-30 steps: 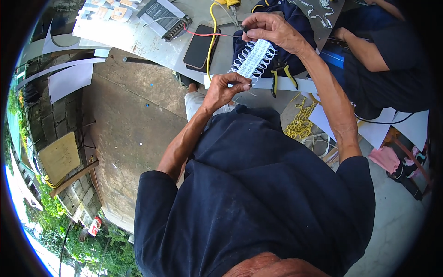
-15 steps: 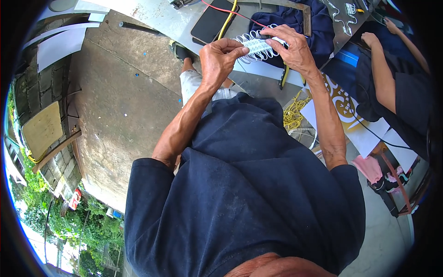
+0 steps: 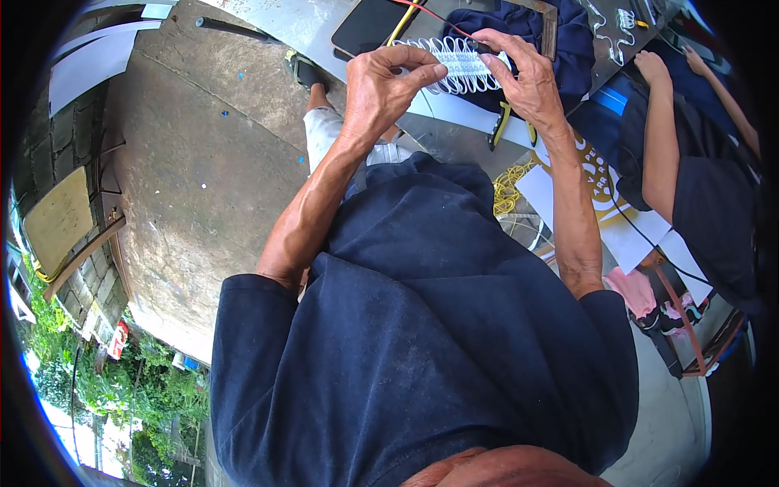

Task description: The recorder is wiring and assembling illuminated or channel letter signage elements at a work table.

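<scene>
A stacked bundle of white LED modules [image 3: 462, 65], with white wire loops fanning out on both sides, is held up between my hands over the table edge. My left hand [image 3: 388, 85] is closed in a pinch at the bundle's left end, thumb and forefinger tips together. My right hand [image 3: 526, 83] grips the right end. Under its fingertips sits a small black piece [image 3: 482, 47], apparently a clip or probe, where a red wire [image 3: 434, 15] arrives. Its exact contact with the modules is hidden. A yellow cable [image 3: 399, 31] passes behind the left hand.
A dark phone [image 3: 365, 28] lies on the metal table, left of dark blue cloth [image 3: 568, 49]. Yellow-and-black handled pliers [image 3: 498, 126] rest nearer me. More white modules [image 3: 604, 36] lie at the far right. Another person's arms [image 3: 661, 122] are on the right; yellow cord [image 3: 510, 187] lies below the table edge.
The bundle has tilted, so the dotted module faces no longer show plainly. My left fingers have shifted slightly up and right along its end. The whole view has shifted a little.
</scene>
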A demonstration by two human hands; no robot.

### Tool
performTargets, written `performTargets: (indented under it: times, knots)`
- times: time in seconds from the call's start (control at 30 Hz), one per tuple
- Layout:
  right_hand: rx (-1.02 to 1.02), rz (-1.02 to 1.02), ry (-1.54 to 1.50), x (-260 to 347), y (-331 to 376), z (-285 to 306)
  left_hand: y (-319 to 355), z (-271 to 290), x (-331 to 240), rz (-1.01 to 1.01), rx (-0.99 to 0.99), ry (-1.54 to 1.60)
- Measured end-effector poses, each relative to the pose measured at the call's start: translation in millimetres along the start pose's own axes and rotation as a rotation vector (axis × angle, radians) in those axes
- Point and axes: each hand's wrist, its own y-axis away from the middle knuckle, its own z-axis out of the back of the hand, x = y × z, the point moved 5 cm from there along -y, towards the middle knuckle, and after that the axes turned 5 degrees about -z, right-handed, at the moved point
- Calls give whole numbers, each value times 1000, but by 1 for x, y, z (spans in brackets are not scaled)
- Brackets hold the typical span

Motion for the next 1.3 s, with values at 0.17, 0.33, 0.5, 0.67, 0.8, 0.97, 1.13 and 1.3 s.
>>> performTargets:
  times: [0.17,0.33,0.5,0.67,0.8,0.97,1.13,1.3]
  knots:
    - [36,-260,-296,-13,5,-14,-3,0,8,10,61,14]
    - [95,-349,-812,-9,13,-22,-4,-1,18,82,120,46]
    - [142,-271,-545,4,9,-24,-5,-3,21,130,153,192]
    - [127,-79,-314,17,1,-26,-6,-3,20,149,176,175]
    - [108,-46,-291,20,-2,-26,-6,-1,16,133,200,107]
    - [101,-9,-282,21,-5,-23,-9,-2,13,98,234,90]
    - [160,1,-290,23,-6,-20,-12,0,12,42,281,-67]
    - [203,4,-272,23,-9,-19,-15,3,6,-87,227,-195]
